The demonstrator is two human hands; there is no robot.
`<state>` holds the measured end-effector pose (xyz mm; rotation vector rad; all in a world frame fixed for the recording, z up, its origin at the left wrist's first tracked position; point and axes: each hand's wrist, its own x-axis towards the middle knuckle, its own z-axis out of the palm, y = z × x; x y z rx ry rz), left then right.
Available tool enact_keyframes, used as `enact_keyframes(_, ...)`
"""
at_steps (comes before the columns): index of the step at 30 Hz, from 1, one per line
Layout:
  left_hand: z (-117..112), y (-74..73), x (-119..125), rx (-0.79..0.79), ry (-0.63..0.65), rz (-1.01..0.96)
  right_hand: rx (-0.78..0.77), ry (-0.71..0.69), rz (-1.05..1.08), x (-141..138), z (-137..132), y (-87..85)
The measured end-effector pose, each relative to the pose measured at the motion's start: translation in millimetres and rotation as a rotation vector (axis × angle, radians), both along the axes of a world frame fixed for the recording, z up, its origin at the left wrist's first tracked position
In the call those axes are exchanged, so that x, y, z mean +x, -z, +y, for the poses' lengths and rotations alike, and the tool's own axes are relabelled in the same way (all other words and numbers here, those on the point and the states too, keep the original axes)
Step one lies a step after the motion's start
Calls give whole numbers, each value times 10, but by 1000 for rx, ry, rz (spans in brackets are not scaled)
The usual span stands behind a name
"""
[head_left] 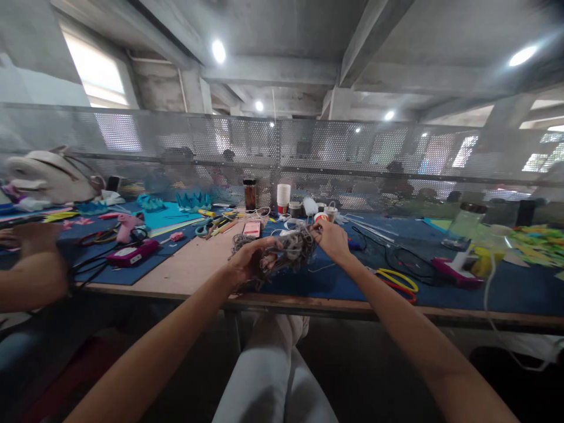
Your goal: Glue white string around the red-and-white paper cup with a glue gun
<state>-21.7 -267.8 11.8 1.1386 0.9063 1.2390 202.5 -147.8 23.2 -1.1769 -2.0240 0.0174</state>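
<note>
My left hand (pixel 250 261) is closed around a grey tangled bundle of string or wire (pixel 288 251), held just above the front part of the workbench (pixel 189 270). My right hand (pixel 331 238) pinches the bundle's upper right end, fingers pressed together. Loose grey strands hang from the bundle toward the blue mat (pixel 343 282). My arms reach forward over my lap.
Another person's arm (pixel 30 264) rests at the left by a pink glue gun (pixel 126 226). Paper cups (pixel 283 197), a dark jar (pixel 249 194), scissors, coloured paper, yellow and red hoops (pixel 399 281) and cables litter the bench. A perforated metal screen (pixel 308 153) runs behind.
</note>
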Motion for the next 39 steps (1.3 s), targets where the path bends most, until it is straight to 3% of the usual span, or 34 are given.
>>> enact_keyframes(3,-68,-48,-151,49,81,51,-86,20,92,103,160,-23)
enact_keyframes(5,-102,-107,-231,77,92,74,-207,-110,139,188,257,-31)
enact_keyframes(10,-127,-281,-310,174,-57,115,-428,-494,165,392,289,-113)
enact_keyframes(13,-103,-338,-240,154,-10,120,-555,-732,211,300,137,-122)
enact_keyframes(15,-91,-364,-143,140,44,115,-544,-778,157,113,9,-56)
enact_keyframes(17,-95,-393,-46,135,72,119,-473,-794,68,-99,-91,47)
enact_keyframes(19,-120,-423,5,131,76,145,-342,-718,10,-247,-125,129)
enact_keyframes(21,-152,-439,-13,136,65,203,-194,-466,-26,-275,-82,139)
enact_keyframes(24,-172,-400,-148,145,10,332,-78,-21,46,-135,66,17)
enact_keyframes(26,-144,-334,-261,159,-83,410,-76,68,95,-8,153,-87)
enact_keyframes(28,-80,-260,-360,153,-198,478,-100,23,93,93,199,-152)
enact_keyframes(33,118,-143,-510,101,-571,524,-281,-405,-12,267,206,-132)
enact_keyframes(39,216,-85,-607,133,-662,627,-361,-509,262,413,155,-128)
